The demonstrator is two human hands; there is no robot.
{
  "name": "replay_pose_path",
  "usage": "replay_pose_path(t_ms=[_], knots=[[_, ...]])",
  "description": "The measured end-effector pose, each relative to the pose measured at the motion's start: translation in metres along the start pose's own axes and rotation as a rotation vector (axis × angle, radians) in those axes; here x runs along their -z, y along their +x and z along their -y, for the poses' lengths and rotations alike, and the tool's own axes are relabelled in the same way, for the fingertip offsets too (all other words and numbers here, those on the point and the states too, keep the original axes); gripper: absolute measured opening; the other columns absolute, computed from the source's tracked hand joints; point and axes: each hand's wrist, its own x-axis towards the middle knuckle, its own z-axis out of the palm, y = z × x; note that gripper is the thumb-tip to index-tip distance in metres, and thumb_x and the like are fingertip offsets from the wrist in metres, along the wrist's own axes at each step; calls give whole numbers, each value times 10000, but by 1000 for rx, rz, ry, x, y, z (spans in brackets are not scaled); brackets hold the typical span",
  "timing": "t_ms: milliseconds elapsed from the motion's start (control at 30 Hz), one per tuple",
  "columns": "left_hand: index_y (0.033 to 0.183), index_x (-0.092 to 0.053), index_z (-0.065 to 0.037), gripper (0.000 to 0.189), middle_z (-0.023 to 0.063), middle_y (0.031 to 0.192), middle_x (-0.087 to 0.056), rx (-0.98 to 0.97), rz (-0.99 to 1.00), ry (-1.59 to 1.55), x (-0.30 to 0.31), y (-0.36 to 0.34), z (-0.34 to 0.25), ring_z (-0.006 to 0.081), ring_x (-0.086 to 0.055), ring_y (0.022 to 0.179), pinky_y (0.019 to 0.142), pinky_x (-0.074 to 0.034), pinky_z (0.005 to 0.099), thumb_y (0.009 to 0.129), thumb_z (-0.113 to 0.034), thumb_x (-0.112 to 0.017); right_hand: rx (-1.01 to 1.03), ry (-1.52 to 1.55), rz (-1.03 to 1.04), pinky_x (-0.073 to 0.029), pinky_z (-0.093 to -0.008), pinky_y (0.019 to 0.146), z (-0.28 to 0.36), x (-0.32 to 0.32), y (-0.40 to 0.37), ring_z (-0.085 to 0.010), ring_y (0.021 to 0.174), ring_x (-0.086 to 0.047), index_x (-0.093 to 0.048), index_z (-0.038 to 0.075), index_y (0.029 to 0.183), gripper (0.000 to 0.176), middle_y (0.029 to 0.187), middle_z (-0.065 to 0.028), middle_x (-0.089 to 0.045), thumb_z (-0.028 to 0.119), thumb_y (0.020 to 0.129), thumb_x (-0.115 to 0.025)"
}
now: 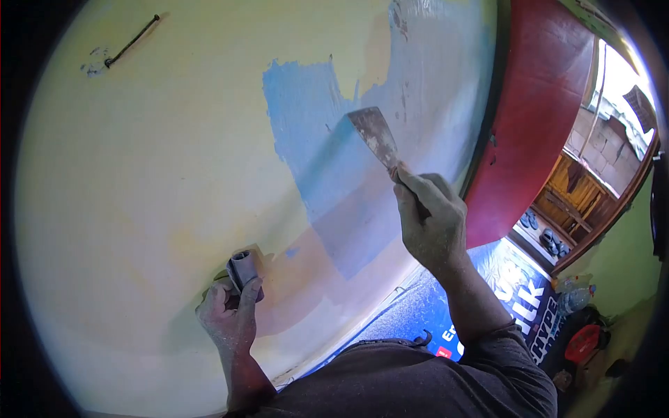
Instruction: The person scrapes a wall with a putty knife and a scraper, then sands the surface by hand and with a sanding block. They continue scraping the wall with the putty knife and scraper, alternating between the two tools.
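My right hand [433, 219] is closed around the handle of a putty knife [376, 134]. Its worn, stained blade points up and left, near the wall's blue patch [306, 132]; whether it touches is hard to tell. Lower left, my left hand [231, 306] grips a small grey rolled sheet [243, 268], which looks like sandpaper, close to the wall. The pale yellow wall [139, 174] shows blue and pinkish areas where the paint layers differ.
A bent nail [132, 42] sticks out of the wall at upper left. Right of the wall stands a red door [533, 104]. Below lies a blue printed banner [505, 279]. Plastic bottles [575, 296] and shoes [552, 242] are at the right.
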Motion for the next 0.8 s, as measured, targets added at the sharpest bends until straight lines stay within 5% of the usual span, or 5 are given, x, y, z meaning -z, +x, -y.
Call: replay_pose_path(t_ms=[367,467,600,700,800], knots=[[935,-722,0,305,76,865,-786,1,6,-48,-1,1,14,95,-742,777,721,-629,299,940,-128,-998,28,-26,-19,-648,-411,779,-2,-3,1,-316,877,-820,-842,15,1277,219,1018,-174,-809,64,1071,-788],[928,-728,6,328,101,866,-800,-5,-5,-19,-1,-1,17,112,-763,758,699,-625,298,929,-154,-1014,14,-43,-39,-600,-321,731,2,-5,33,-175,833,-783,-839,-18,1312,260,1041,-154,-820,-3,1055,-799],[943,-736,14,327,117,869,-810,-83,-25,-23,-2,-1,11,137,-782,738,695,-639,308,931,-164,-1009,-38,-11,13,-571,-298,714,4,3,16,-149,784,-744,-849,-15,1293,237,1025,-139,-818,10,1063,-799],[969,-746,6,318,116,871,-816,-86,4,109,2,1,3,155,-796,735,688,-642,319,941,-182,-1001,-8,1,-20,-622,-409,746,-4,-6,-4,-283,822,-804,-848,22,1282,229,994,-164,-790,67,1063,-800],[986,-752,-12,315,112,866,-817,-89,-8,69,-9,2,14,161,-805,746,702,-648,325,951,-211,-994,-62,-19,-6,-629,-418,757,-4,-3,15,-291,847,-810,-851,19,1274,223,1019,-165,-804,69,1062,-803]])
